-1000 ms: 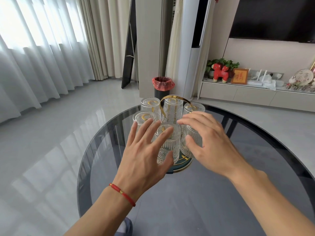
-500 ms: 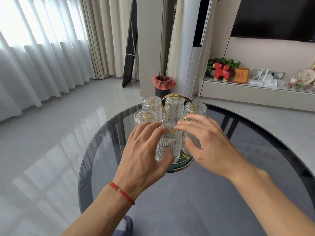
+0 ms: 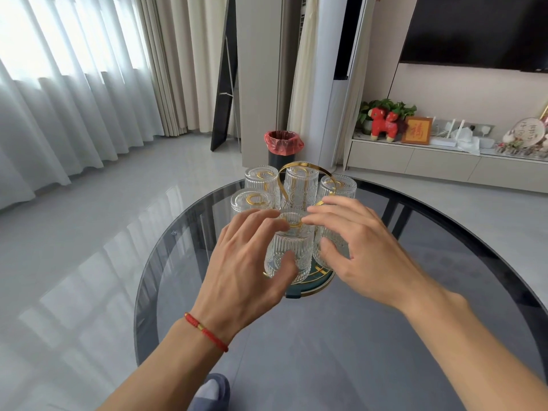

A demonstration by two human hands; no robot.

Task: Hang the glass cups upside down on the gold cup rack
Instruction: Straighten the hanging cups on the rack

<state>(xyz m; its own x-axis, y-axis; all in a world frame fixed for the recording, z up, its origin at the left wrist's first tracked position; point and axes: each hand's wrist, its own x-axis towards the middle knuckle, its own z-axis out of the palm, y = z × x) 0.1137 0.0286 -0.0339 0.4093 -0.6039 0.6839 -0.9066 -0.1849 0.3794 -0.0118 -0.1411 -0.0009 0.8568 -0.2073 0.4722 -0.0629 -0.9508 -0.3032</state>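
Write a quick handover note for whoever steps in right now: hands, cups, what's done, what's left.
Left hand: grip curled round the nearest glass cup, thumb on its side.
Right hand: fingertips over that cup's top, thumb on the neighbouring cup.
Gold cup rack stands on the glass table.
Done: six cups upside down on it.
Left: check the nearest cup's seating, let go.

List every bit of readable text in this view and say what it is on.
"福": gold character on the small framed picture on the TV cabinet.
Round decorative plaque at the cabinet's right end: carries characters, too small and blurred to read.
Glass cups, gold cup rack, table: no text visible.
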